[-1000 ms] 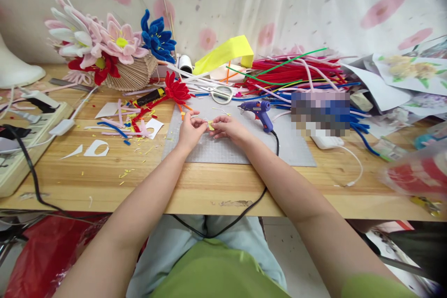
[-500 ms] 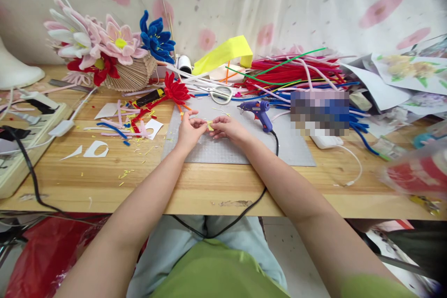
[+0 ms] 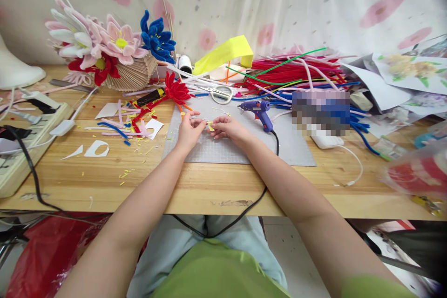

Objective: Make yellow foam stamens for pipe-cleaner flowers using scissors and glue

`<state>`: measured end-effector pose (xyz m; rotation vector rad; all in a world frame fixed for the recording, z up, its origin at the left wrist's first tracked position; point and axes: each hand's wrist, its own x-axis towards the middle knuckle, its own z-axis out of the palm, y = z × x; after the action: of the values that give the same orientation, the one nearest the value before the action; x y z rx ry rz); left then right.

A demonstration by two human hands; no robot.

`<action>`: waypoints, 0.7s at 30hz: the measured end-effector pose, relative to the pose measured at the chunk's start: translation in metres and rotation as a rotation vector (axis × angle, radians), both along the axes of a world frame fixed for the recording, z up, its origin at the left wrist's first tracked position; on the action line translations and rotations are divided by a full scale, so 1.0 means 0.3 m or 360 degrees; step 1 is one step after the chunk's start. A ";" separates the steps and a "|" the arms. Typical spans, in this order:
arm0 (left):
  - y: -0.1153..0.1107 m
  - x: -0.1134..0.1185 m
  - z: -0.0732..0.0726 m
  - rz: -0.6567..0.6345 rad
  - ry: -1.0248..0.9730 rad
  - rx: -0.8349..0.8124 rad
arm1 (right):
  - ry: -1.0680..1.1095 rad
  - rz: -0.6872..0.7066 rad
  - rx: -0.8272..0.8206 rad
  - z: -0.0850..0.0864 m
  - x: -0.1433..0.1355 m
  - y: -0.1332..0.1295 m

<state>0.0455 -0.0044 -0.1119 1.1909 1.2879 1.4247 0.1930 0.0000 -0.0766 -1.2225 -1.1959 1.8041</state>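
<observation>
Over the grey cutting mat my two hands face each other, fingertips almost meeting. My right hand is closed in a pinch on a small yellow piece, perhaps of paper or felt. The thumb and index finger of my left hand are pressed together at the piece's left edge; whatever lies between them is too small to make out. A purple glue gun lies on the mat to the right. White-handled scissors and a red fuzzy flower lie beyond my hands.
Chenille stems are piled at the back, with a yellow sheet beside them. Finished flowers stand back left. Scraps and a cutter lie left, near a power strip. The glue gun's black cord drops over the table edge.
The small yellow piece has shifted slightly right and turned a little between my fingertips. My left fingertips show a slightly wider gap from it. Both arms stay in place.
</observation>
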 end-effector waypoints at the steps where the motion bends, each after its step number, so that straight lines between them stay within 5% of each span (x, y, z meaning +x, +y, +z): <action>1: 0.000 0.000 -0.001 -0.0004 0.0002 -0.0001 | 0.0005 0.0001 0.0003 0.000 0.001 -0.001; 21: -0.005 -0.007 0.034 -0.0036 -0.0105 -0.0069 | -0.0024 -0.0026 0.0045 -0.001 0.002 0.001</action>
<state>0.0435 -0.0057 -0.1016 1.1173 1.2500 1.4012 0.1937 0.0003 -0.0771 -1.2285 -1.2120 1.7634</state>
